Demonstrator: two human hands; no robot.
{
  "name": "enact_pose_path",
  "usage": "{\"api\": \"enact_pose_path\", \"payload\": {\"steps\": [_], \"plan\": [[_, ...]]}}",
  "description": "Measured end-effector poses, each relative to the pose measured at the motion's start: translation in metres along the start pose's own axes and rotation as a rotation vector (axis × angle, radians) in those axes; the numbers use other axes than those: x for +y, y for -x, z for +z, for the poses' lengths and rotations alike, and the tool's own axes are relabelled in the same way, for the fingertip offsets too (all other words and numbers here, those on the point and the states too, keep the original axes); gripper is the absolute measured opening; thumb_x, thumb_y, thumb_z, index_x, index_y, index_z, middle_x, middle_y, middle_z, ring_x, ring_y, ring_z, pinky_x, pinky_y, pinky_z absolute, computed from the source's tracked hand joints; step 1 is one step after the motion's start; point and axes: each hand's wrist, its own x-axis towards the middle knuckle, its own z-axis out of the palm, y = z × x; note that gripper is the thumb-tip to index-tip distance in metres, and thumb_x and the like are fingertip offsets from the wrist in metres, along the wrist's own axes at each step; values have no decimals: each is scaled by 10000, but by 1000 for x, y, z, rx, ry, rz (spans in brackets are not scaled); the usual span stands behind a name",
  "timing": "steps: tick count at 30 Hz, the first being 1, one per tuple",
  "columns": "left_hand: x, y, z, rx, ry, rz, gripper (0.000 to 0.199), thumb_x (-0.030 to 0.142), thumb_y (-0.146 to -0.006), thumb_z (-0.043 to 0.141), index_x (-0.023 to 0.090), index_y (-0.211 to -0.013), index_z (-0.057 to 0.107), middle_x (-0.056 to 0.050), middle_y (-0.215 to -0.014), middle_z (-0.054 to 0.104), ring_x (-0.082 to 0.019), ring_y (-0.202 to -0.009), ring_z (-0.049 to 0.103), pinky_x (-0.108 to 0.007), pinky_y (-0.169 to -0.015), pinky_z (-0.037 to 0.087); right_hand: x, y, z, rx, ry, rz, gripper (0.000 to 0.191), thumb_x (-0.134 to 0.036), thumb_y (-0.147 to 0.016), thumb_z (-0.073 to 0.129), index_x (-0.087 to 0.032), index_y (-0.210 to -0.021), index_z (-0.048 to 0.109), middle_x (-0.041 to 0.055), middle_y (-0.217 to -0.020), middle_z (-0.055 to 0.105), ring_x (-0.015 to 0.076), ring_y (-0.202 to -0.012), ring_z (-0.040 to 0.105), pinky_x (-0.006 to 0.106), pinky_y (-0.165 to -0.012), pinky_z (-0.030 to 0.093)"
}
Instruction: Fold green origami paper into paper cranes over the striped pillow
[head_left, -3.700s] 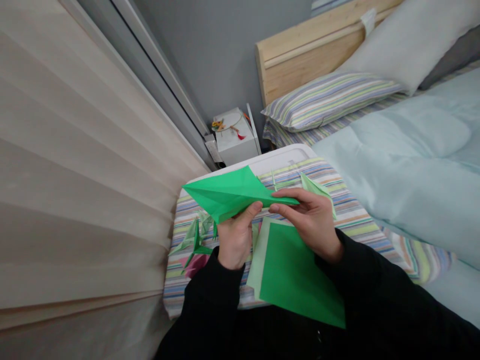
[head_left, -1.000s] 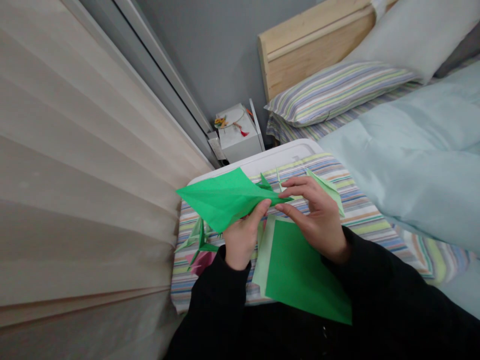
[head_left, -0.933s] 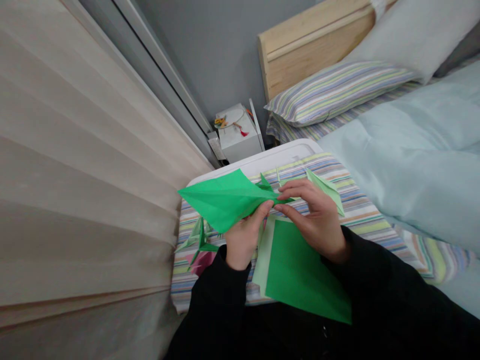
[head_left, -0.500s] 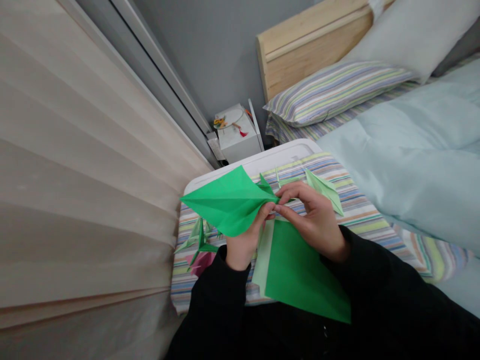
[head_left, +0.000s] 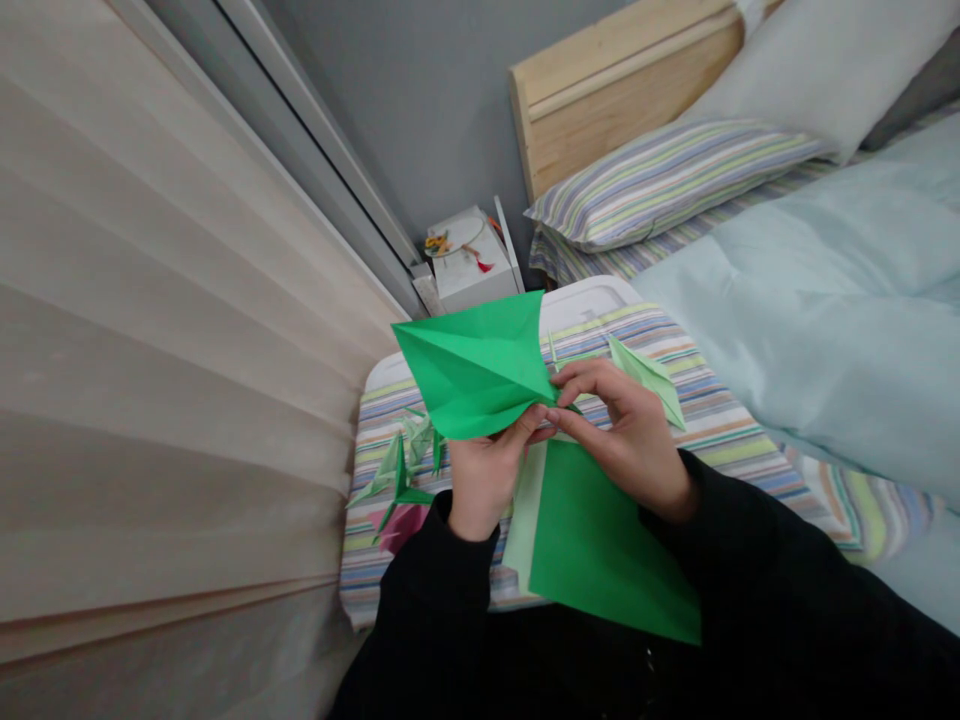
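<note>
A creased sheet of green origami paper (head_left: pixel 487 360) is held up over the small table, its wide end fanned out to the upper left. My left hand (head_left: pixel 491 470) pinches its lower edge between thumb and fingers. At the narrow right end, my right hand (head_left: pixel 619 425) grips the paper with thumb and index finger, the fingertips of both hands nearly touching. Below them lies a flat stack of green paper (head_left: pixel 600 545) with a pale green sheet (head_left: pixel 526 520) showing along its left side.
Folded green paper pieces (head_left: pixel 405 470) and a pink one (head_left: pixel 400 525) sit left on the striped cloth (head_left: pixel 720 415). A pale green folded piece (head_left: pixel 649 382) lies right. A curtain (head_left: pixel 187 330) borders the left, a bed (head_left: pixel 810 280) the right, a white cabinet (head_left: pixel 472 285) beyond.
The wide end of the green paper has swung up and to the right, uncovering more of the folded pieces at left. Both hands stay nearly in place.
</note>
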Motion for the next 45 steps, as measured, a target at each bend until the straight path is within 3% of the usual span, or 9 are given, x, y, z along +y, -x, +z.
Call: {"api": "enact_pose_path", "payload": {"steps": [7, 17, 24, 31, 41, 45], "plan": [[0, 0, -5, -147, 43, -115, 216, 318, -710, 897, 157, -821, 804, -44, -793, 801, -176, -707, 771, -301, -695, 683, 0, 1, 0, -22, -9, 38, 108, -154, -902, 713, -223, -847, 649, 67, -1077, 689, 223, -1082, 654, 421, -1000, 482], [-5, -1, -5, -115, 35, -141, 252, 324, -701, 900, 165, -870, 802, -67, -931, 819, -196, -803, 782, -282, -683, 674, 7, 2, 3, -89, 18, 71, 103, -201, -968, 616, -234, -890, 557, 63, -1041, 661, 217, -1038, 625, 396, -946, 472], [-2, -2, -5, -101, -61, -85, 257, 356, -707, 885, 169, -857, 791, -51, -877, 814, -190, -730, 771, -288, -625, 671, 7, 3, 4, -130, 33, 99, 93, -222, -986, 577, -238, -903, 539, 68, -1046, 651, 230, -1050, 615, 410, -952, 458], [0, -1, -4, -64, -110, -13, 256, 387, -738, 859, 142, -772, 788, -59, -792, 804, -201, -681, 766, -342, -677, 684, 1, 1, 3, -113, 29, 63, 94, -219, -947, 641, -234, -877, 580, 65, -1036, 662, 237, -1066, 631, 416, -973, 467], [4, 1, -1, -33, -228, 114, 259, 383, -762, 830, 140, -697, 765, -45, -672, 768, -177, -578, 728, -291, -597, 647, 2, 2, 4, -147, 9, 41, 117, -203, -981, 588, -239, -875, 552, 70, -1051, 645, 223, -1063, 616, 411, -964, 475], [5, 3, -1, -71, -250, 182, 230, 346, -789, 809, 156, -683, 737, -26, -632, 741, -162, -555, 709, -246, -532, 602, 1, 2, 4, -152, -10, 58, 111, -219, -992, 575, -238, -887, 548, 70, -1055, 644, 223, -1062, 616, 411, -962, 476]]}}
